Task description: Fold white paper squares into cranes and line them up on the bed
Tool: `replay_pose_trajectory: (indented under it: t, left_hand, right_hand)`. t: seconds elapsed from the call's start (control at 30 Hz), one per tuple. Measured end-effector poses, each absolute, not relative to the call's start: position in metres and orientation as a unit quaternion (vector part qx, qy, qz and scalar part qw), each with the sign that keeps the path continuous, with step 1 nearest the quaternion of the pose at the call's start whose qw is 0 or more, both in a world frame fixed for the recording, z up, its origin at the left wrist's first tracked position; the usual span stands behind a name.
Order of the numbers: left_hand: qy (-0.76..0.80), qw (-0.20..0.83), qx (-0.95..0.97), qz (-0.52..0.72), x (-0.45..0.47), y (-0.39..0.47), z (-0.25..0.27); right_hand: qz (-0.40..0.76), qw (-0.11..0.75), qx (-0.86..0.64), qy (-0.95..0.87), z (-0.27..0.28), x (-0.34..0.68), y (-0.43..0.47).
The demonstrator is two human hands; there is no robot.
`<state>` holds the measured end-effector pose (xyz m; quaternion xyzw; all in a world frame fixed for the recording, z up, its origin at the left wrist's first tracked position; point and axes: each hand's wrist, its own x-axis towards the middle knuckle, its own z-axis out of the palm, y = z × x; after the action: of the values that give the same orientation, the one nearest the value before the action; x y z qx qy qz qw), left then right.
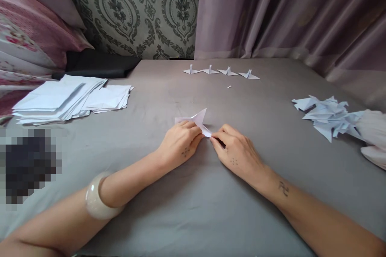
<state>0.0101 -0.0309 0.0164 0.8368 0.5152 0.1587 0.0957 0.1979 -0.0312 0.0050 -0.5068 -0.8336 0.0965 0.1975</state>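
The left hand (pixel 182 138) holds a folded white paper piece with pointed ends (pixel 199 118) and hides part of it; the right hand (pixel 233 146) pinches its near tip narrowly, between thumb and finger. This paper is in the middle of the grey cloth surface (pixel 163 84). Beyond it lie a tiny white scrap (pixel 229 86) and a row of four white folded-paper figures (pixel 249 74). At left are white paper stacks (pixel 51 96), before a flat black object (pixel 99 66); at right, a heap of folded white paper shapes (pixel 328 114) touches pale bunched fabric (pixel 374 130).
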Motion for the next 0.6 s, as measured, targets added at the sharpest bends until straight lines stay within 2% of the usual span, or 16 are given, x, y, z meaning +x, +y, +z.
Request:
replay_pose_trajectory:
  t: [0.6]
  left_hand:
    - [0.575, 0.140, 0.790, 0.162, 0.012, -0.019, 0.013]
  right_hand:
    - [0.120, 0.203, -0.574, -0.785, 0.000, 0.190, -0.022]
